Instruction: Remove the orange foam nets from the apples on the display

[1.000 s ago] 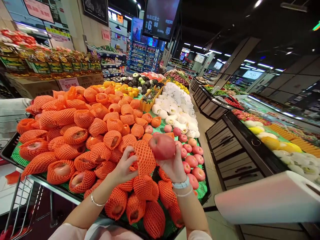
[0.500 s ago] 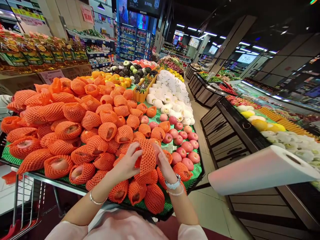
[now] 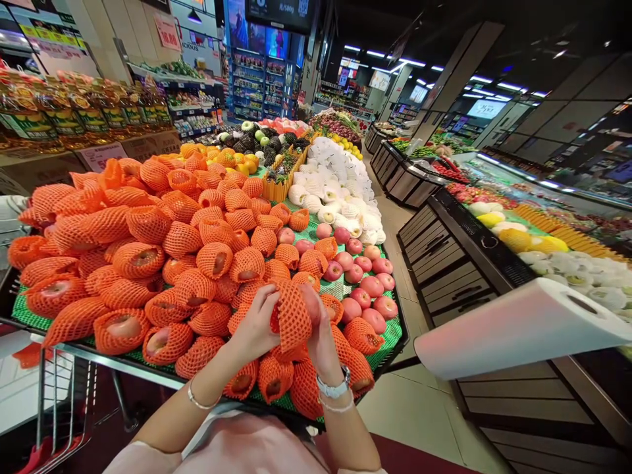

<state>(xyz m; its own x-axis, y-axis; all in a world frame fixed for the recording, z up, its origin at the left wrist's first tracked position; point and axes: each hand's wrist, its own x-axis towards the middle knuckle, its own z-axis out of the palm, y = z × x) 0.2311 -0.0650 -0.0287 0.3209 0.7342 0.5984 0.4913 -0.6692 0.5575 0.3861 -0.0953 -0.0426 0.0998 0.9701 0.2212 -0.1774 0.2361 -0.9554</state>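
Over the front of the fruit display, my left hand [image 3: 257, 324] grips an orange foam net [image 3: 295, 316] by its left side. A pinkish apple [image 3: 312, 304] shows at the net's right end, partly inside it. My right hand [image 3: 323, 342] is closed around the apple from the right; its fingertips are partly hidden behind the fruit. Under and around both hands lie apples in orange foam nets [image 3: 195, 288]. Bare red apples [image 3: 371, 286] sit just to the right on a green mat [image 3: 395, 332].
Fruit in white nets [image 3: 340, 191] is piled behind the apples. A plastic bag roll [image 3: 508, 329] juts out at right, before another produce stand [image 3: 444, 263]. A shopping cart [image 3: 64, 395] stands at lower left. Oil bottles [image 3: 89, 112] line the back left.
The apple and net have shifted slightly right and down between my hands, and more of the apple shows at the right. My right forearm has drawn inward to the left.
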